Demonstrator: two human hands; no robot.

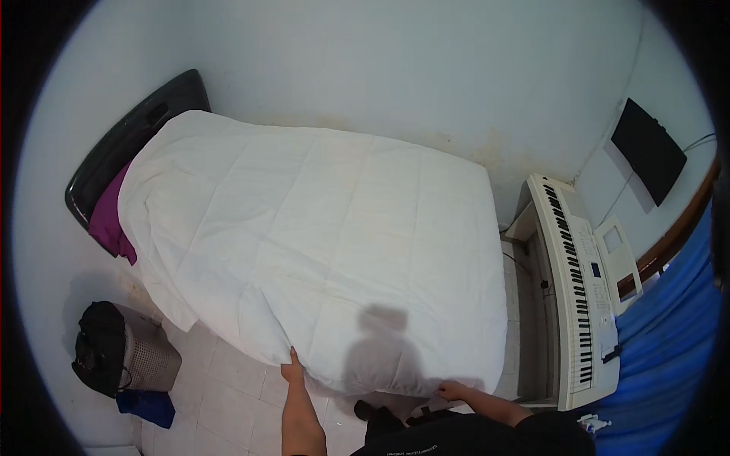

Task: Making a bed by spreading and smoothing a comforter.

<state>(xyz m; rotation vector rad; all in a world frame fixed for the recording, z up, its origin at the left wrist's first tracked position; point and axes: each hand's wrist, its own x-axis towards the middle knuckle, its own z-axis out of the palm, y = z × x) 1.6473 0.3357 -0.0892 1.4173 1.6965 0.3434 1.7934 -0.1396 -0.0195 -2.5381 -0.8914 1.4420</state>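
Observation:
A large white quilted comforter [342, 228] covers the bed, with creases near its front edge and at the head end. My left hand [292, 367] holds the comforter's near edge, its thumb on top and a fold running up from it. Farther right, my right hand [450, 390] grips the same hanging edge close to the foot end. At the upper left, a purple cloth [111, 216], perhaps a pillow or sheet, shows from under the comforter beside the dark headboard [137, 125].
A perforated laundry basket [151, 353] with black cloth over it and a blue cloth [148, 406] stands at lower left. A digital piano [576, 285] is past the bed's foot, near a blue curtain [667, 342]. A flat screen [649, 151] hangs on the wall.

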